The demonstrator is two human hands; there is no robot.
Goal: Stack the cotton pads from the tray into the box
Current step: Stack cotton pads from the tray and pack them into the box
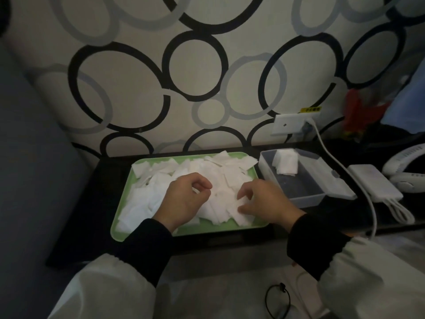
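Well, on the dark tabletop (92, 215) by the circle-patterned wall sits a green tray (119, 226), heaped with loose white cotton pads (158, 173) lying every which way. The left hand (184, 199) is over the middle of the heap, fingers curled in and the thumb close to the forefinger; its grip is narrow, but I cannot tell whether a pad is caught in it. Just beside it the right hand (264, 201) has bent fingertips down on the pads near the tray's right side; whether that grip holds one I cannot tell either. Right of the tray stands the clear box (307, 200), with a small stack of pads (286, 162) in its far end. Its lid (331, 178) lies open alongside. Further right are a white power bank (372, 183) and a white cable (345, 169).
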